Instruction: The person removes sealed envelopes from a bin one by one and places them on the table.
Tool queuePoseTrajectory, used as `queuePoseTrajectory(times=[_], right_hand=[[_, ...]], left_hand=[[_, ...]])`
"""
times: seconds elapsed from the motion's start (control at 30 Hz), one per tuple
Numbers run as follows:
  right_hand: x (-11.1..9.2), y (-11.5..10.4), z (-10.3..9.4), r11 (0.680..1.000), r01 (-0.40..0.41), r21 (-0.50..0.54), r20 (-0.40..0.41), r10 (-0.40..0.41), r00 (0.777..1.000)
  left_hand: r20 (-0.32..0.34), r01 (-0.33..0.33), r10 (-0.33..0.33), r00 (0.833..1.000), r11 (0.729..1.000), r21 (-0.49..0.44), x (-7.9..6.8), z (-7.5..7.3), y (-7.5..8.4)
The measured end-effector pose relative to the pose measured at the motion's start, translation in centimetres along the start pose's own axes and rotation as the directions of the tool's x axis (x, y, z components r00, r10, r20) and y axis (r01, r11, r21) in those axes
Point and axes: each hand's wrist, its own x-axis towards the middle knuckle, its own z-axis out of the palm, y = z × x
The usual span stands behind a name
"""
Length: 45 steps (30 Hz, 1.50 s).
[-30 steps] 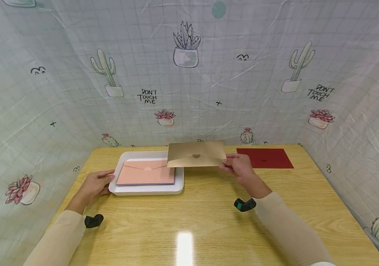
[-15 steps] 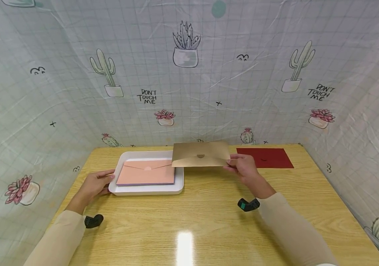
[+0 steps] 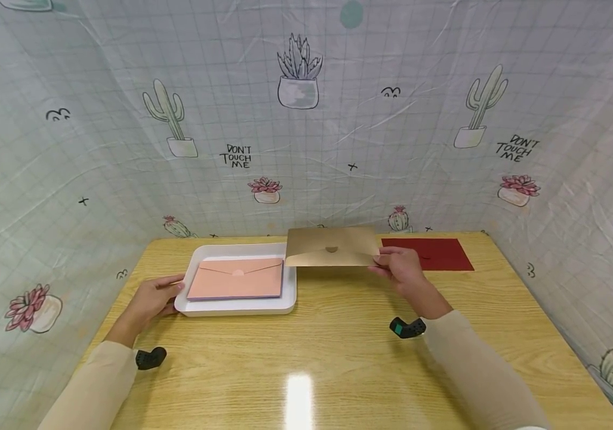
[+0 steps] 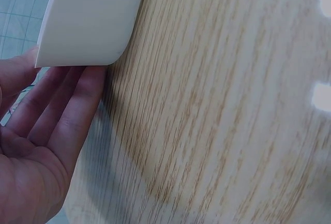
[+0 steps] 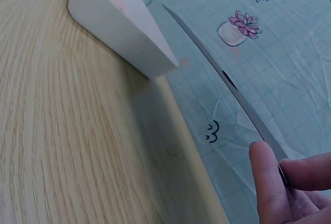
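My right hand (image 3: 404, 272) pinches a gold envelope (image 3: 333, 246) by its right end, thumb against fingers. The envelope is raised above the table, its left end beside the white tray's back right corner; the right wrist view shows it nearly edge-on. In the white tray (image 3: 242, 307) lies a pink envelope (image 3: 236, 279), with a purple edge showing beneath it. My left hand (image 3: 151, 300) touches the outside of the tray's left end; in the left wrist view its fingers (image 4: 70, 107) reach that end fairly straight.
A red envelope (image 3: 446, 255) lies flat at the table's back right, partly hidden by my right hand. The wooden table (image 3: 263, 358) meets a patterned cloth (image 3: 327, 137) at the back and sides. Black devices show at both wrists.
My right hand has drifted right with the gold envelope, which no longer overlaps the pink envelope. The left hand and the tray have stayed put.
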Motion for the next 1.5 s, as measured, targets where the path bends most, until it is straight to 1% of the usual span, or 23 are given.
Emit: queuePoseTrajectory(times=[0.2,0.43,0.7,1.07,1.3,1.4,1.5], right_hand=[[0.3,-0.2,-0.5,1.0,-0.004,0.007,-0.012,0.004,1.0],[0.7,-0.3,-1.2,1.0,-0.004,-0.009,-0.021,0.004,1.0],[1.0,-0.5,-1.7,1.0,-0.002,0.006,-0.033,0.002,0.999],[1.5,-0.3,-2.0,1.0,-0.005,-0.005,-0.036,0.005,0.999],[1.8,0.0,-2.2,1.0,-0.01,-0.002,-0.037,0.01,0.999],[2.0,0.2,-2.2,1.0,-0.013,0.002,-0.046,0.013,0.999],[2.1,0.3,-2.1,1.0,-0.01,0.015,-0.035,0.01,0.999]], left_hand=[[-0.006,0.0,0.0,1.0,1.0,0.012,0.2,-0.1,0.1],[-0.007,-0.007,0.007,1.0,1.0,0.024,0.0,-0.1,0.3],[-0.004,-0.011,0.011,1.0,1.0,0.025,0.0,-0.1,0.3],[0.004,-0.02,0.02,1.0,1.0,0.013,-0.1,-0.1,0.2],[0.024,-0.015,0.016,1.0,0.999,-0.039,0.1,-0.1,0.2],[0.025,-0.011,0.012,1.0,0.999,-0.034,0.1,-0.1,0.2],[0.022,-0.009,0.009,1.0,1.0,-0.024,0.2,-0.2,0.2]])
